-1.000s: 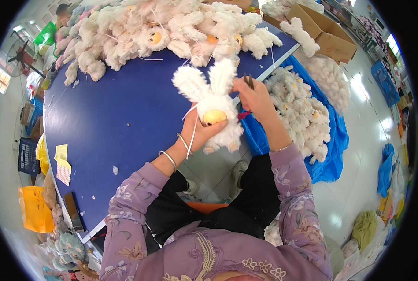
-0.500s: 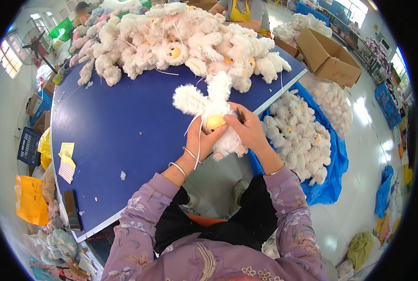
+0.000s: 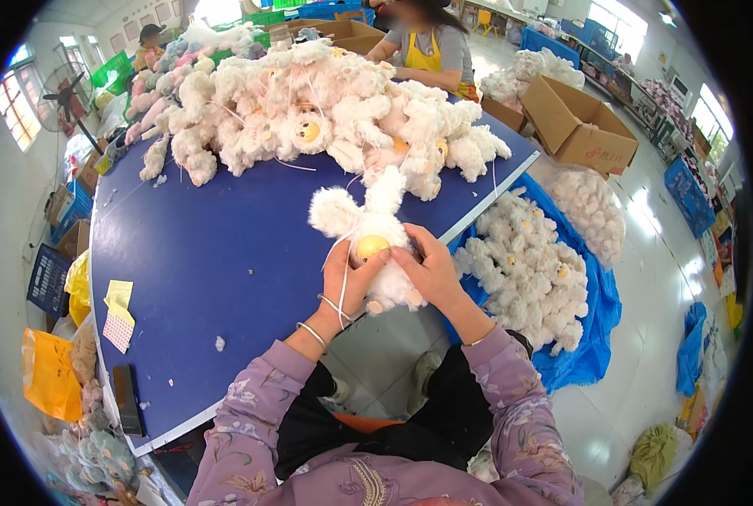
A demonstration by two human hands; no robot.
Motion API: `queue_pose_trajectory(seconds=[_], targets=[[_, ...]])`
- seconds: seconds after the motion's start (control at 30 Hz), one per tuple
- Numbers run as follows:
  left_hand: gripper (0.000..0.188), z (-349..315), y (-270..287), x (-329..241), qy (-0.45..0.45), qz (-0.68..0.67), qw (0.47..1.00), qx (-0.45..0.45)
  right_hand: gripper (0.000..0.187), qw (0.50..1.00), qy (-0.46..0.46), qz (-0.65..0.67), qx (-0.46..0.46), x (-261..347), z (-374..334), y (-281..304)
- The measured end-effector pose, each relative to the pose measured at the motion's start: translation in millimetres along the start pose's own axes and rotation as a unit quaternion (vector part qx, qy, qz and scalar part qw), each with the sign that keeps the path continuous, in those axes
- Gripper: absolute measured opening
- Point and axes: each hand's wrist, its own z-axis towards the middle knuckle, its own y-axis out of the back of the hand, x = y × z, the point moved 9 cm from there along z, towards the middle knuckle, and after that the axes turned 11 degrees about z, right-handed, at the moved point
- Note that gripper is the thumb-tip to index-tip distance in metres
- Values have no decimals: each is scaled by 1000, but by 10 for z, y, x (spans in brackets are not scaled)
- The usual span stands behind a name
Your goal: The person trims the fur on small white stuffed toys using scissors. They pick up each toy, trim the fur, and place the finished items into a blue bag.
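A white plush bunny [image 3: 386, 282] with long fluffy ears and a yellow, shiny round face is held upright between both my hands, at the near edge of the blue table. My left hand [image 3: 345, 274] grips its left side, thumb on the lower edge of the face. My right hand [image 3: 431, 268] is closed on the other side, its thumb pressed against the body beside the face and the fingers partly behind the toy. A thin white ribbon [image 3: 345, 278] hangs from the bunny's neck over my left hand to the wrist.
A big pile of similar plush toys [image 3: 267, 101] covers the far side of the blue table [image 3: 191, 253]. More lie in a blue sack [image 3: 600, 337] to the right, below an open cardboard box [image 3: 591, 143]. A person in a yellow apron [image 3: 424, 52] sits beyond the pile.
The view has tilted up a little. The bunny stays in both hands, now slightly lower and to the left in view. My right fingers have shifted a little lower along its side.
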Motion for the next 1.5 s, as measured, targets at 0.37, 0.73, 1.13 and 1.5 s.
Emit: queue_pose_trajectory(seconds=[0.37,0.73,1.13,1.5], targets=[[43,154,349,186,1,32,995,-91,23,999,-53,-10,8,-79,-28,-97],[25,84,188,328,37,77,996,-7,29,990,-96,54,-87,-411,-61,3],[15,79,93,327,48,56,994,81,18,993,-91,46,-52,-539,-32,14],[46,100,-80,260,27,1,995,92,15,962,106,91,-235,170,184,835]])
